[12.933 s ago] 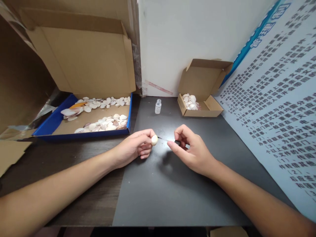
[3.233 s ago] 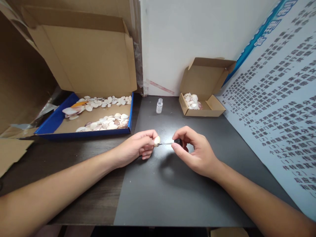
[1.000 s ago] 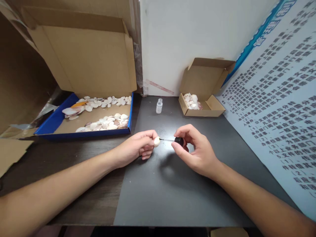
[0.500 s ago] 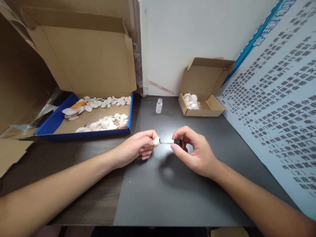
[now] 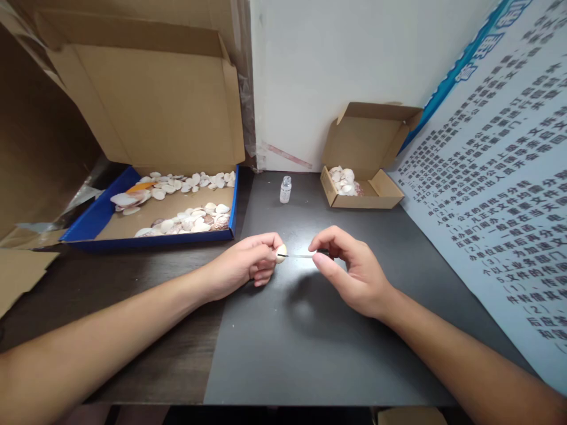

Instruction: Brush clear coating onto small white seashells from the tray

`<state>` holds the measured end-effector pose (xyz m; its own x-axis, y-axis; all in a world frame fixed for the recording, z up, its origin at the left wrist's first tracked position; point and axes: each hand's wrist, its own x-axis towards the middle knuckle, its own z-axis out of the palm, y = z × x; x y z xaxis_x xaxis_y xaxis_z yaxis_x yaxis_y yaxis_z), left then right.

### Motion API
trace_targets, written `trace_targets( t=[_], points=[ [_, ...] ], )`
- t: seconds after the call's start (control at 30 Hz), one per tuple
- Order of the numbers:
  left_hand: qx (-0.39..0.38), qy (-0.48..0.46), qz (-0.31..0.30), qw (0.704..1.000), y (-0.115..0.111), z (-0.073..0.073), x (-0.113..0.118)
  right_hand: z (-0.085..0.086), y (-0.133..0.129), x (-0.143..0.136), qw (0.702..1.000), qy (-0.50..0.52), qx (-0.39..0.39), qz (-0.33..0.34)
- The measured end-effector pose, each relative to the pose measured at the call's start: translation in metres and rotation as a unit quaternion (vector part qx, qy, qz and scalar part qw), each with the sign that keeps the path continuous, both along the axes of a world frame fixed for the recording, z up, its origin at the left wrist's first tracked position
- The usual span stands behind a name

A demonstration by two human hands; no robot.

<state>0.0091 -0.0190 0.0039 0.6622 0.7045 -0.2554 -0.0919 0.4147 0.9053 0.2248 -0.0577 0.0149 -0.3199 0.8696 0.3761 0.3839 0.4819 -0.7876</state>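
My left hand pinches a small cream-white shell between thumb and fingers. Opposite it, my right hand is closed on the dark cap of a thin brush. The brush's pale stem points left, and its dark tip lies against the face of the shell. Most of the cap is hidden behind the right fingers. Beyond the hands, a small clear glass bottle with a label stands upright, its neck uncapped.
At the left a large blue-edged cardboard box lies open, holding several shells. A smaller open carton with white shells stands at back right. A printed sheet slopes along the right side. Grey matting covers the tabletop.
The brush has turned and its tip moved from the shell's right edge onto its face. The right thumb shifted slightly, covering more of the cap. My left hand stayed still.
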Motion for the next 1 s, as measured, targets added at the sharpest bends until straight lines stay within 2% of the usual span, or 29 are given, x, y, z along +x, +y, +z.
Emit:
trace_targets(
  t=[0.2, 0.4, 0.57, 0.8, 1.0],
  points=[
    [0.003, 0.000, 0.000, 1.000, 0.0010, 0.0008, 0.0009, -0.0019, -0.0005, -0.0008, 0.999, -0.006, 0.002, -0.032],
    [0.002, 0.003, -0.004, 1.000, 0.0012, -0.0009, 0.0000, -0.0019, -0.0002, 0.0009, 1.000, 0.012, 0.007, -0.005],
    [0.000, 0.001, -0.002, 1.000, 0.0002, 0.0013, 0.0008, -0.0033, -0.0010, 0.0001, 1.000, -0.002, 0.000, -0.028],
    [0.001, 0.008, 0.001, 1.000, -0.0005, 0.0029, 0.0015, -0.0024, -0.0008, 0.0005, 1.000, 0.007, 0.006, -0.010],
    [0.001, 0.005, 0.003, 1.000, 0.0000, 0.0015, 0.0013, -0.0023, -0.0009, 0.0005, 1.000, 0.000, 0.005, -0.028]
  ],
)
